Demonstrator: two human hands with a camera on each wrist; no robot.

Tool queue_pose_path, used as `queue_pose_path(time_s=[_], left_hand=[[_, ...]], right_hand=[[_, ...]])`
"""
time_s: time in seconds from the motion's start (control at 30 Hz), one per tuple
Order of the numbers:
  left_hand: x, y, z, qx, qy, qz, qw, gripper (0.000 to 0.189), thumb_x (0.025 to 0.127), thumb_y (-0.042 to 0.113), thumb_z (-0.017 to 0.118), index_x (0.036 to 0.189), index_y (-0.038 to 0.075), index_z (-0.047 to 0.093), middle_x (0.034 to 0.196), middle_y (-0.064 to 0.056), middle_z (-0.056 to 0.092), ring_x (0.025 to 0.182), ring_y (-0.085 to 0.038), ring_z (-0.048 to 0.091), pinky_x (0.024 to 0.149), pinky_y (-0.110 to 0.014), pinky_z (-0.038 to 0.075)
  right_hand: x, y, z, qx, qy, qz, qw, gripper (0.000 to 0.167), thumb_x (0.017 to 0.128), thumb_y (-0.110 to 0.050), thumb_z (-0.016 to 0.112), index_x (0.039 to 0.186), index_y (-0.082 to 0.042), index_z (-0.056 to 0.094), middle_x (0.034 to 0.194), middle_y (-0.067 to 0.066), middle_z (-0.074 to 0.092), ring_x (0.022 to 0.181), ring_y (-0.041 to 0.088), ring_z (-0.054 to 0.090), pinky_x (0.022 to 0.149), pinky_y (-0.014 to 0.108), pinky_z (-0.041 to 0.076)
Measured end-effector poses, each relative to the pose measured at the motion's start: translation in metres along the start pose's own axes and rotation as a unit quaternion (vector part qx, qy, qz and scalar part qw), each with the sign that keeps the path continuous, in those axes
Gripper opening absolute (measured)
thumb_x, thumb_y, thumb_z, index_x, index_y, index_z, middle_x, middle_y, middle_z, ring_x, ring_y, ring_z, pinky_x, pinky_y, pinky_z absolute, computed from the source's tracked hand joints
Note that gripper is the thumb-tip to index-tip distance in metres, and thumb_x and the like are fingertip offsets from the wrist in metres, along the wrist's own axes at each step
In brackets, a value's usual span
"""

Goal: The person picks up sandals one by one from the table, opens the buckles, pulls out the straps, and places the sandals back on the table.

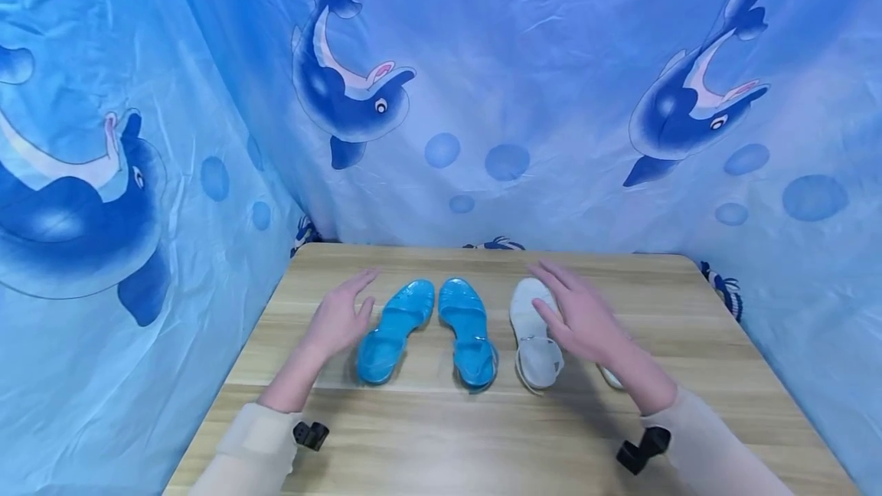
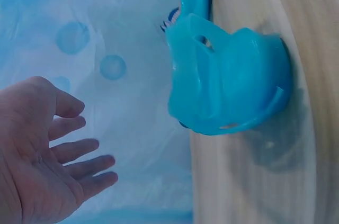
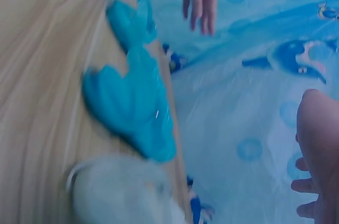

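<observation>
Two blue jelly sandals lie side by side on the wooden table: the left blue sandal (image 1: 396,331) and the right blue sandal (image 1: 468,334). To their right is a white sandal (image 1: 536,358), partly covered in the head view by my right hand (image 1: 579,314). Beneath my right forearm shows the edge of another white shoe (image 1: 610,378), mostly hidden. My left hand (image 1: 341,316) hovers beside the left blue sandal, fingers loosely extended and holding nothing. In the left wrist view, the hand is apart from the blue sandal (image 2: 233,81). My right hand's fingers are spread, also holding nothing.
The wooden table (image 1: 441,442) has a back edge close to a blue curtain (image 1: 572,44) printed with dolphins. The curtain also stands along both sides. Dark striped tassels or cords (image 1: 723,289) show at the table's edges. A black camera (image 1: 644,450) sits on my right wrist.
</observation>
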State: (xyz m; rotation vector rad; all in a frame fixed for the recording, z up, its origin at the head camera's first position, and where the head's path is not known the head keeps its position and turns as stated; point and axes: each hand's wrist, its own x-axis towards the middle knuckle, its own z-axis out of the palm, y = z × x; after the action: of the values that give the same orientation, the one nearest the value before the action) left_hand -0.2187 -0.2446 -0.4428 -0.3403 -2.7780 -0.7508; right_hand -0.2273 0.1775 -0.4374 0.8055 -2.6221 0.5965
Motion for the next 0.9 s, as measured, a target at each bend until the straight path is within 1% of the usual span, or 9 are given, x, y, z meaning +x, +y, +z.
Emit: queue_pose_path(time_s=[0.07,0.2,0.27,0.33,0.43,0.57,0.67,0.73,0.9], left_hand=[[0.001,-0.004,-0.001,-0.01,0.001,-0.012,0.9999,0.046,0.107,0.013,0.058,0.151,0.002,0.056,0.156,-0.022,0.057,0.145,-0.044,0.053,0.117,-0.059,0.045],[-0.003,-0.013,0.003,-0.031,-0.006,-0.037,0.9988,0.042,0.107,0.014,0.058,0.146,-0.002,0.061,0.148,-0.025,0.063,0.134,-0.046,0.063,0.11,-0.06,0.051],[-0.007,-0.018,0.006,-0.045,-0.013,-0.06,0.9971,0.041,0.107,0.015,0.059,0.143,-0.002,0.063,0.145,-0.025,0.065,0.128,-0.045,0.067,0.106,-0.058,0.054],[-0.011,-0.023,0.01,-0.06,-0.021,-0.085,0.9943,0.04,0.106,0.017,0.062,0.141,-0.002,0.065,0.141,-0.025,0.068,0.124,-0.042,0.07,0.104,-0.056,0.057],[-0.016,-0.029,0.015,-0.076,-0.033,-0.113,0.9901,0.038,0.105,0.017,0.065,0.137,-0.002,0.068,0.131,-0.023,0.073,0.116,-0.038,0.074,0.1,-0.052,0.06],[-0.019,-0.036,0.023,-0.081,-0.056,-0.131,0.9865,0.032,0.104,0.018,0.067,0.129,-0.002,0.073,0.119,-0.019,0.078,0.106,-0.033,0.077,0.094,-0.047,0.062],[-0.021,-0.038,0.027,-0.078,-0.073,-0.147,0.9833,0.029,0.104,0.02,0.068,0.123,0.0,0.075,0.114,-0.016,0.079,0.102,-0.028,0.076,0.09,-0.045,0.063],[-0.022,-0.038,0.029,-0.082,-0.078,-0.157,0.9811,0.027,0.104,0.021,0.068,0.121,0.001,0.077,0.113,-0.014,0.079,0.101,-0.027,0.075,0.089,-0.044,0.063],[-0.026,-0.041,0.031,-0.092,-0.081,-0.167,0.9784,0.027,0.105,0.023,0.068,0.118,0.003,0.078,0.109,-0.011,0.079,0.098,-0.022,0.073,0.085,-0.04,0.062]], right_hand=[[0.013,-0.01,0.001,0.027,0.001,-0.002,0.9996,0.054,0.111,-0.035,0.055,0.16,-0.012,0.047,0.166,0.018,0.046,0.149,0.042,0.049,0.116,0.064,0.044],[0.035,-0.03,0.006,0.07,-0.017,0.004,0.9974,0.053,0.112,-0.037,0.054,0.159,-0.014,0.049,0.166,0.014,0.047,0.15,0.038,0.05,0.116,0.061,0.047],[0.045,-0.038,0.012,0.08,-0.028,0.006,0.9963,0.052,0.113,-0.037,0.053,0.159,-0.015,0.049,0.164,0.012,0.05,0.149,0.036,0.051,0.117,0.058,0.047],[0.056,-0.047,0.018,0.087,-0.036,-0.002,0.9956,0.05,0.113,-0.036,0.052,0.158,-0.015,0.05,0.162,0.012,0.053,0.148,0.034,0.053,0.117,0.056,0.048],[0.071,-0.059,0.029,0.098,-0.049,-0.014,0.9939,0.048,0.113,-0.036,0.051,0.156,-0.013,0.053,0.158,0.012,0.058,0.146,0.033,0.055,0.117,0.053,0.048],[0.091,-0.074,0.045,0.116,-0.071,-0.033,0.9902,0.046,0.113,-0.034,0.051,0.149,-0.007,0.059,0.151,0.014,0.064,0.142,0.033,0.059,0.116,0.051,0.049],[0.103,-0.081,0.059,0.129,-0.093,-0.047,0.9862,0.043,0.114,-0.032,0.051,0.145,-0.005,0.063,0.146,0.015,0.067,0.136,0.032,0.064,0.114,0.049,0.052],[0.109,-0.085,0.068,0.138,-0.108,-0.054,0.9831,0.041,0.114,-0.03,0.05,0.143,-0.005,0.065,0.144,0.014,0.069,0.132,0.029,0.067,0.112,0.047,0.054],[0.12,-0.095,0.095,0.151,-0.135,-0.06,0.9775,0.035,0.113,-0.028,0.052,0.135,-0.008,0.071,0.132,0.008,0.075,0.12,0.02,0.072,0.104,0.037,0.058]])
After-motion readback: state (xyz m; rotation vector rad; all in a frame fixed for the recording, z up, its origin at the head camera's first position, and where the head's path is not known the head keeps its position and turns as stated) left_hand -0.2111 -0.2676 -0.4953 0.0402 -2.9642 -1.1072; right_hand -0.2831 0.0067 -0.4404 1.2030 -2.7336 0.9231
